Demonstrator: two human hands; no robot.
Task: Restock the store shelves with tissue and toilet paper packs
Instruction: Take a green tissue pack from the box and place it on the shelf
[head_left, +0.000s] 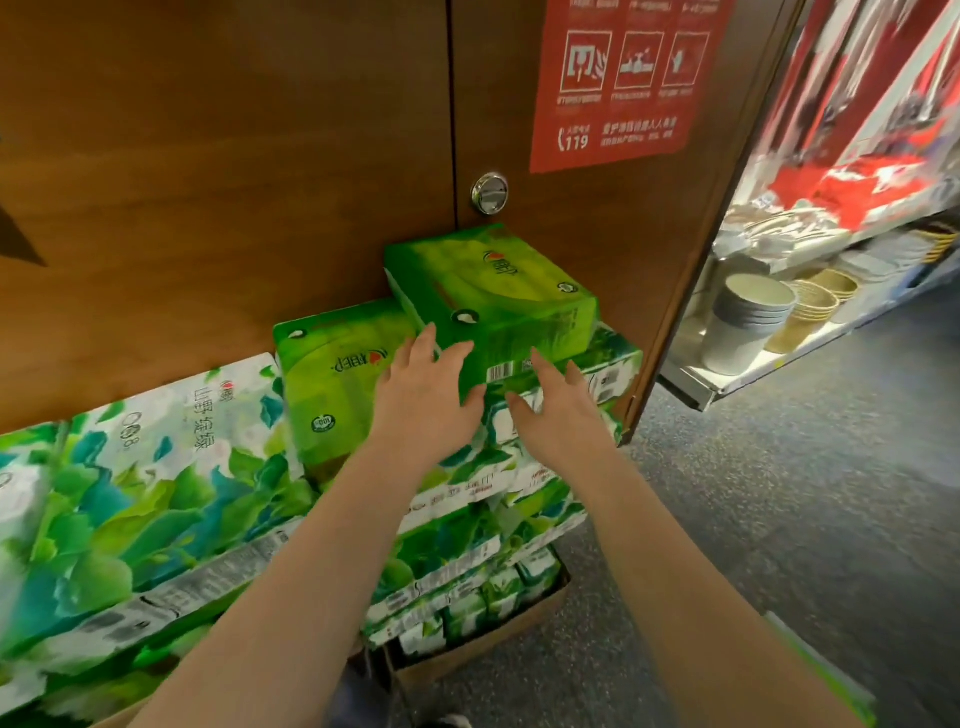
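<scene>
A bright green tissue pack (493, 296) lies tilted on top of the stack, against the brown wooden panel. My left hand (426, 395) and my right hand (556, 410) reach toward its near face with fingers straight and spread, at or just touching its lower edge. A second green pack (332, 374) lies to its left, partly under my left hand. Below them sit white-and-green leaf-print packs (519, 483), and a large leaf-print pack (135, 493) fills the left.
A cardboard box (483, 639) with small green packs stands on the floor below the stack. The wooden door panel (260, 182) with a round metal lock (489, 193) and a red sign (623, 83) is behind. A shelf with bowls and baskets (753, 322) stands right, beside grey floor.
</scene>
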